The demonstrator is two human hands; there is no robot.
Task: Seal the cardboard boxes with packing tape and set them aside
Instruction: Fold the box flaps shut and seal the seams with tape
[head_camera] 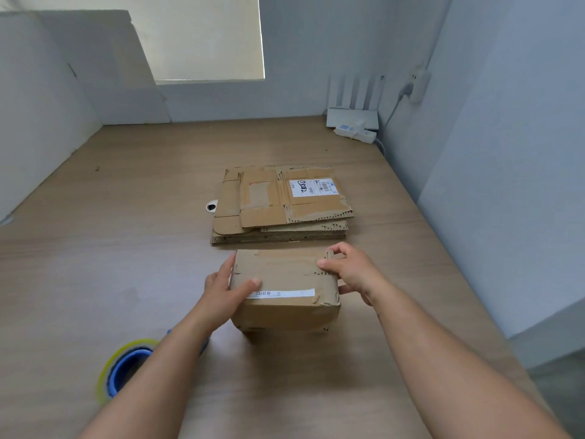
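I hold a small brown cardboard box (285, 289) in the middle of the frame, on the light wooden table (126, 217). My left hand (226, 291) lies flat on its left side, fingers straight, thumb on top. My right hand (351, 270) curls round its right end and pinches a flap there. Just above the box lies a stack of flat brown cardboard sheets (281, 204). A clear tape roll with a blue middle (126, 365) sits at lower left.

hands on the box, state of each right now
Left hand: open, straight fingers pressed against the box.
Right hand: pinches the box's end flap.
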